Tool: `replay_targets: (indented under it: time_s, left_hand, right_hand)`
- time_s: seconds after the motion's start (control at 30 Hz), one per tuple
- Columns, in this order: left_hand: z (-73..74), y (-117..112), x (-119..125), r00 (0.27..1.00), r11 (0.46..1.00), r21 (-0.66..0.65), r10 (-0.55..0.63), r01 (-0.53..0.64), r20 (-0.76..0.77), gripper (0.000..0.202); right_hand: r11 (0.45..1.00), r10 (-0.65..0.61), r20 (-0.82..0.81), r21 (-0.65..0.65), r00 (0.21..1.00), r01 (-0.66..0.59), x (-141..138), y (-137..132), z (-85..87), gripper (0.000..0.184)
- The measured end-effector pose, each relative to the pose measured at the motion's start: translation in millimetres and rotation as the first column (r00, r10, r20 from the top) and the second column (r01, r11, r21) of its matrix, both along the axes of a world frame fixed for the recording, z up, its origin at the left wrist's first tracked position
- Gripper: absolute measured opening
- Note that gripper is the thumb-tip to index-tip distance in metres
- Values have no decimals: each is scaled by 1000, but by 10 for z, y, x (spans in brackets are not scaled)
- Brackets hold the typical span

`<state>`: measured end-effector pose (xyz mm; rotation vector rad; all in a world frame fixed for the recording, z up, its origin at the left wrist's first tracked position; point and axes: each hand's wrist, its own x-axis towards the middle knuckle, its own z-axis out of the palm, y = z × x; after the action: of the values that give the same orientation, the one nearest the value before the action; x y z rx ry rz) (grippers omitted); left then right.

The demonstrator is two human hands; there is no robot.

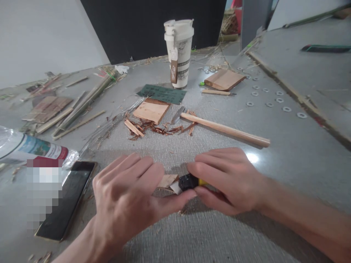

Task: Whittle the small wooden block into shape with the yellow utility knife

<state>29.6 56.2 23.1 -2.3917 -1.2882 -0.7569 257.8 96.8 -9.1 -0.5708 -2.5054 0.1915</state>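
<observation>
While both hands meet low over the grey counter (pixel 274 204), a small wood piece gets worked with a knife.

At six o'clock the left hand (pixel 128 199) pinches a thin wood piece (pixel 167 180), fingers closed around it; the right hand (pixel 233 180) is wrapped tight on a black-and-yellow utility knife (pixel 190 181), its tip touching the wood. Toward twelve o'clock lie reddish shavings (pixel 156 128), a cut wood block (pixel 151 110) and a hammer (pixel 225 129), so some trimming looks done; the held piece seems unfinished. A phone (pixel 67 199) rests at nine o'clock, a lidded cup (pixel 178 53) far at twelve.
</observation>
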Motion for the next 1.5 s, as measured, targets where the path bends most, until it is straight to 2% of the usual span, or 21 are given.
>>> replay_targets:
  time_s: [0.33, 0.5, 0.6, 0.7, 0.97, 1.23, 1.5]
  left_hand:
    - [-26, 21, -16, 999, 999, 27, -35, 35, 1, 53]
    - [-33, 5, -15, 999, 998, 24, -51, 50, 20, 55]
    - [-33, -6, -22, 1000, 1000, 0, -29, 29, 2, 57]
    - [-29, -10, -18, 1000, 999, -34, -1, 0, -28, 53]
    - [-39, -36, 9, 997, 998, 2, 59, -59, -57, 49]
    - [-30, -42, 12, 993, 996, -1, 93, -94, -78, 46]
    - [11, -30, 14, 997, 999, -37, 35, -37, -66, 52]
  right_hand:
    - [997, -32, 1, 65, 999, 32, 3, 14, 6, 23]
    - [970, -237, -62, 32, 969, 239, 109, 123, -13, 14]
    - [955, -295, -103, 1, 950, 296, 149, 159, -27, 12]
    - [970, -244, -88, -32, 966, 242, 135, 139, -18, 11]
    - [997, -76, -42, -21, 996, 75, 67, 69, 13, 14]
    - [999, -12, -14, -41, 1000, 12, 37, 46, 10, 19]
    - [999, 15, 1, -47, 1000, -15, 9, 31, 19, 22]
